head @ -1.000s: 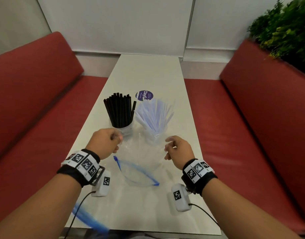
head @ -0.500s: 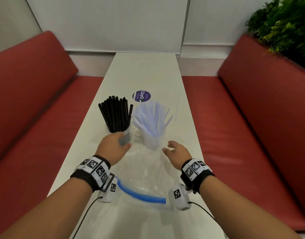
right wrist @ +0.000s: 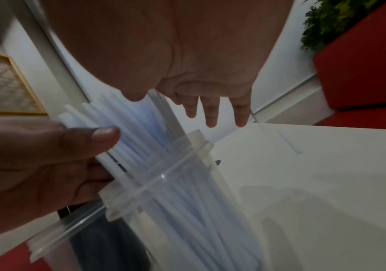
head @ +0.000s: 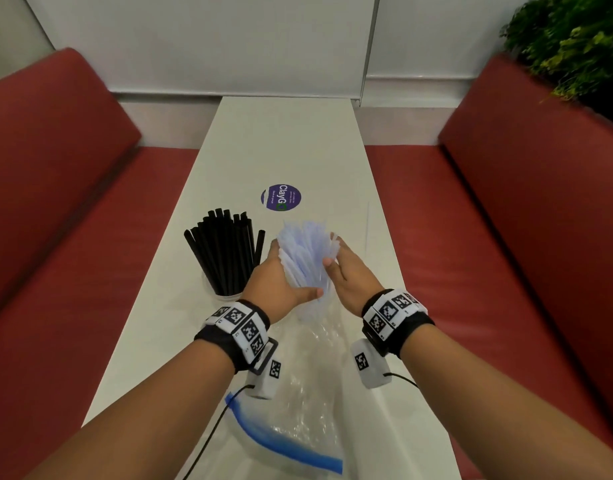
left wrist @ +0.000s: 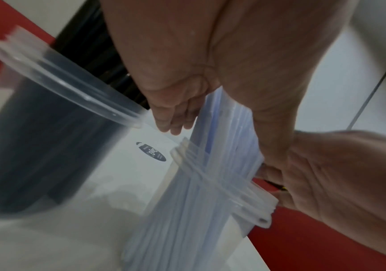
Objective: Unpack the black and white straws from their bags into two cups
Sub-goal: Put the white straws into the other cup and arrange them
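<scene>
White straws stand in a clear cup, bunched between my two hands. My left hand holds the bundle from the left, thumb across its front and fingers behind. My right hand presses the bundle's right side with straight fingers. Black straws fill a second clear cup just to the left. An empty clear bag with a blue zip strip lies flat on the table under my wrists.
One loose white straw lies on the white table right of the cups. A round purple sticker sits beyond them. Red bench seats flank the narrow table. A green plant stands at the far right.
The empty bag went down onto the table. My left hand left the black straws' cup, and both hands closed in on the fanned white straws, bunching them together.
</scene>
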`<state>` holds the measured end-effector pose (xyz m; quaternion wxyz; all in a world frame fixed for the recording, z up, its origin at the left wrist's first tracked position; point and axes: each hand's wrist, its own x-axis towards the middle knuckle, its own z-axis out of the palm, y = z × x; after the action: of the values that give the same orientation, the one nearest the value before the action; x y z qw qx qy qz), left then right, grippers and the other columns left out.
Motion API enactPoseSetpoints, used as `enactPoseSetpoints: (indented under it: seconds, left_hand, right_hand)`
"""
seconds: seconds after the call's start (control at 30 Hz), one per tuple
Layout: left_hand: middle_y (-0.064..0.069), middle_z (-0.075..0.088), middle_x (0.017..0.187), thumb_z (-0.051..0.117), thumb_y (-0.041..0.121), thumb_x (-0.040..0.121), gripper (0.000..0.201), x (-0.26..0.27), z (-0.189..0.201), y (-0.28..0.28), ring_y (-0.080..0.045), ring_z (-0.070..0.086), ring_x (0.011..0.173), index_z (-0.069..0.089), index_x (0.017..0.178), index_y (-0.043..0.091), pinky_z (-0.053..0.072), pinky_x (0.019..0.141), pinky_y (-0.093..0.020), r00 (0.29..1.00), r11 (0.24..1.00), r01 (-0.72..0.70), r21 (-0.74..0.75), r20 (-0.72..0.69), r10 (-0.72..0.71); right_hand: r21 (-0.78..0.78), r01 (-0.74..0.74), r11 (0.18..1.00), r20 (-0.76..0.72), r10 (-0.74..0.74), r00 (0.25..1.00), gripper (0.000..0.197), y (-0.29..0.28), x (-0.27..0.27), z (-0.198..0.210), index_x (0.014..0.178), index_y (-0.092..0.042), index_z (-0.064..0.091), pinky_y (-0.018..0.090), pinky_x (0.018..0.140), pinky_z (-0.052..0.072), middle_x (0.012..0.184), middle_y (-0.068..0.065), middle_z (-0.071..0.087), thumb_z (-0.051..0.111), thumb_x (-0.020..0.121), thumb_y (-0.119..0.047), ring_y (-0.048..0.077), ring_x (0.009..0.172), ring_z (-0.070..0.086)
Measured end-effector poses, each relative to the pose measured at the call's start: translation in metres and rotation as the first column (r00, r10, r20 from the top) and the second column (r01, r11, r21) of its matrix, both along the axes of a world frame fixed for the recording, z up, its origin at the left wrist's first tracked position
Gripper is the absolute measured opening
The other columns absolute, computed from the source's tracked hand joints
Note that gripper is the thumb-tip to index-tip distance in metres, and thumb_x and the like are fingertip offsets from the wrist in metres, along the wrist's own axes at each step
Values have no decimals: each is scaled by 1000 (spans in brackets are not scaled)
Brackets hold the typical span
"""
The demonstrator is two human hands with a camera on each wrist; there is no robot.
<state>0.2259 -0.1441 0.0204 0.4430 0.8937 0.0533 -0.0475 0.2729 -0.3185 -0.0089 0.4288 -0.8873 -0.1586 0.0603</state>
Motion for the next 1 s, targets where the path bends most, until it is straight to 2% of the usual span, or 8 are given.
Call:
enactPoseSetpoints:
  seconds: [0.13, 0.23, 0.3, 0.4, 0.5, 0.6, 0.87, 1.0]
  left_hand:
    - [15, 50, 123, 89, 31, 66, 114, 24, 7, -14, -8, 57, 110, 17, 155, 25, 47, 91, -25, 1000, 992, -27, -126, 5, 28]
    - [4, 62, 127, 84, 37, 70, 95, 42, 4, -14, -17, 64, 114, 32, 149, 27, 55, 95, -35, 996, 983, -82, -167, 15, 86]
    - [2, 63, 128, 84, 40, 70, 90, 48, 1, -13, -17, 64, 114, 37, 145, 28, 54, 97, -36, 994, 980, -98, -171, 23, 103]
    - [6, 55, 134, 86, 40, 70, 95, 48, -3, -11, -13, 55, 122, 32, 147, 29, 44, 102, -29, 995, 983, -82, -166, 39, 89]
    - [0, 44, 152, 88, 39, 70, 104, 43, -8, -9, -16, 45, 138, 26, 152, 28, 36, 105, -24, 995, 980, -71, -186, 50, 81]
    - [-2, 40, 156, 88, 41, 69, 109, 40, -9, -7, -15, 39, 143, 22, 155, 28, 33, 110, -25, 993, 974, -78, -213, 73, 95]
    - [12, 43, 130, 87, 43, 69, 104, 39, -6, 4, -5, 44, 126, 26, 152, 29, 38, 108, -25, 991, 972, -79, -219, 85, 100]
    - [5, 48, 140, 86, 43, 71, 102, 38, -4, 8, -8, 46, 130, 27, 153, 28, 40, 112, -30, 994, 973, -60, -224, 76, 78]
  right_hand:
    - [7, -28, 1000, 74, 28, 997, 64, 12, 9, 9, 136, -23, 51, 43, 101, 49, 129, -1, 63, 19, 98, -62, 19, 117, 61]
    - [38, -15, 999, 72, 12, 997, 54, 17, 7, 22, 120, -17, 61, 40, 94, 50, 114, 1, 68, 21, 102, -50, 21, 103, 63]
    - [144, -1, 990, 40, -5, 999, 43, 14, 9, 24, 119, -18, 63, 32, 97, 46, 116, 0, 67, 28, 105, -38, 17, 108, 61]
    - [247, 239, 939, -114, -217, 969, 42, -4, 29, 15, 134, -16, 58, 25, 109, 36, 134, -2, 61, 34, 106, -36, 12, 127, 53]
    - [-86, 433, 897, -90, -440, 893, 37, -30, 72, -13, 131, -9, 59, 37, 104, 46, 129, 10, 66, 50, 99, -25, 29, 120, 61]
    - [-381, 378, 844, -141, -457, 878, 37, -44, 113, -39, 129, -10, 59, 46, 97, 53, 128, 13, 66, 57, 93, -20, 34, 113, 64]
    - [-606, 233, 761, -197, -427, 882, 25, -44, 155, -67, 106, -2, 60, 33, 71, 44, 113, 18, 67, 63, 92, -23, 37, 99, 64]
    - [-686, 188, 702, -198, -430, 881, 19, -47, 146, -58, 103, 0, 70, 33, 78, 53, 103, 12, 71, 56, 95, -9, 32, 103, 69]
